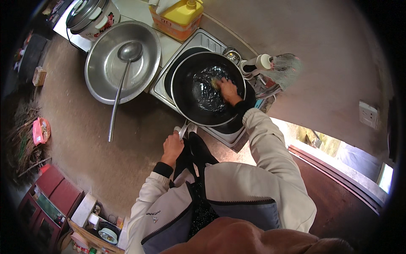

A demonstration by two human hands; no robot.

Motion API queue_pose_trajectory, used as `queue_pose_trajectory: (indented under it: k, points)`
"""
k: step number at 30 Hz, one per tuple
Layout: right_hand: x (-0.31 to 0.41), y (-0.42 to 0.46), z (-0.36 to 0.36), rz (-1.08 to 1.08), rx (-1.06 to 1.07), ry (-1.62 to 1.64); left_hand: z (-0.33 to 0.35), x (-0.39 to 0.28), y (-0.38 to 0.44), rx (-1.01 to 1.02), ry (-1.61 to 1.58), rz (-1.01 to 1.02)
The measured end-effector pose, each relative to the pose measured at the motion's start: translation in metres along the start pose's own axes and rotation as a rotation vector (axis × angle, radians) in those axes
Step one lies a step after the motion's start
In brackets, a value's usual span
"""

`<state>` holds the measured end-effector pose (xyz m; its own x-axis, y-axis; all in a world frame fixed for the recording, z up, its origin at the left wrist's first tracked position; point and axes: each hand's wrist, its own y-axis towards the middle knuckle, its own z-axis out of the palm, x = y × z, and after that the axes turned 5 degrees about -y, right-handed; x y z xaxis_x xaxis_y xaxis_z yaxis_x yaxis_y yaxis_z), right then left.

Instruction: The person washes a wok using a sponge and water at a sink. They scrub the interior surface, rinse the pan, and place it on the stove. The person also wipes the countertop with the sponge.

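Note:
A dark wok (187, 95) with a pale rim rests over a stainless steel sink (165, 81) and holds some clear water. My left hand (173, 145) is closed around the wok's handle (184, 129) on the near side. Inside the wok, my right hand (230, 91) presses a small yellowish scrubber (216, 83) against the bottom, and the fingers are slightly blurred. The scrubber is partly hidden under the fingertips. Left of the sink, a wide metal basin (95, 70) carries a long-handled ladle (130, 52) lying across its rim.
A yellow-topped jug (180, 16) and a rice cooker (92, 20) stand on the counter behind. Beside the wok's right side are a faucet (269, 92) and a draped grey mesh cloth (285, 70). A wall socket (368, 114) is at far right.

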<state>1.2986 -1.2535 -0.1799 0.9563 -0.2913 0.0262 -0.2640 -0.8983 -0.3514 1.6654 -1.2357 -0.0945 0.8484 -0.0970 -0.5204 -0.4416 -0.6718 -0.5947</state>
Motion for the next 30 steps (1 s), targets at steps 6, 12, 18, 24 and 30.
queue_pose_trajectory:
  k: [6,12,18,24,30]
  points:
    - [0.034,-0.054,0.012,-0.143,0.288,0.110,-0.001,0.001,-0.001,-0.017,-0.026,0.038]
    - [0.101,-0.030,0.047,-0.327,0.001,0.673,0.003,0.000,-0.002,-0.027,-0.023,0.030]
    - [0.112,0.043,0.031,-0.267,-0.187,0.470,-0.006,-0.007,-0.006,0.017,0.018,-0.029]
    - [0.048,0.064,-0.001,-0.080,-0.200,0.181,-0.007,-0.008,-0.003,0.017,0.043,-0.050]
    - [0.008,0.001,0.011,-0.015,-0.003,0.135,0.002,-0.001,-0.002,-0.023,0.008,-0.016]
